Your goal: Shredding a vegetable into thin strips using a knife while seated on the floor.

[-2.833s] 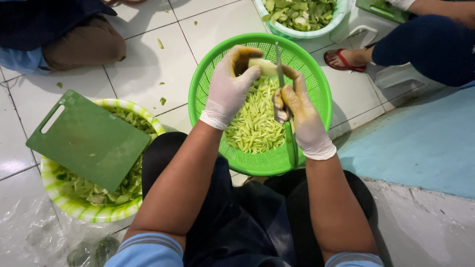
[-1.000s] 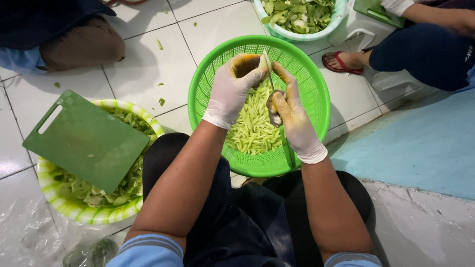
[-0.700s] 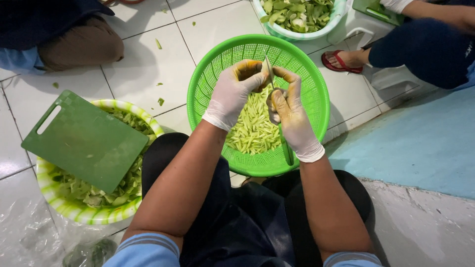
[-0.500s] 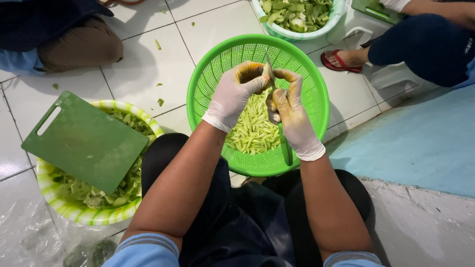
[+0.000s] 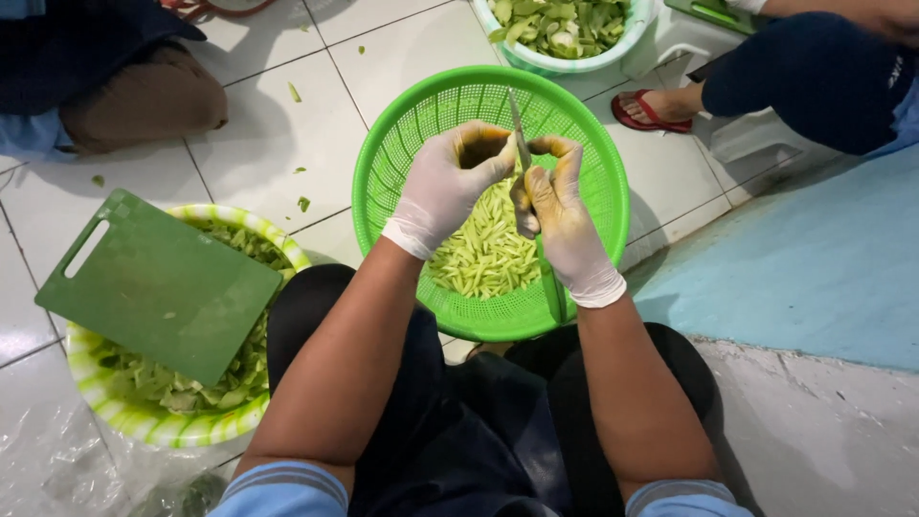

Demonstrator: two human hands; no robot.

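Note:
I sit over a green plastic colander [image 5: 402, 144] holding a heap of pale green fruit strips [image 5: 483, 254]. Both my hands wear stained white gloves and meet above it. My left hand [image 5: 448, 187] is curled around a small piece of fruit that its fingers almost hide. My right hand [image 5: 560, 225] grips a knife [image 5: 518, 129] whose thin blade points away from me and rests against the left fingertips. The knife's green handle runs down under my right wrist.
A green cutting board [image 5: 158, 287] lies tilted on a green-and-white basin of peelings [image 5: 168, 426] at my left knee. A white basin of cut green pieces [image 5: 560, 29] stands beyond the colander. One person sits at top left [image 5: 105, 86], and another person's sandalled foot [image 5: 651, 110] is at top right. A blue mat [image 5: 814, 258] lies to the right.
My hands have drawn closer together above the colander. The pale fruit piece in the left hand looked larger earlier and is now nearly hidden. The blade has shifted against the left fingertips.

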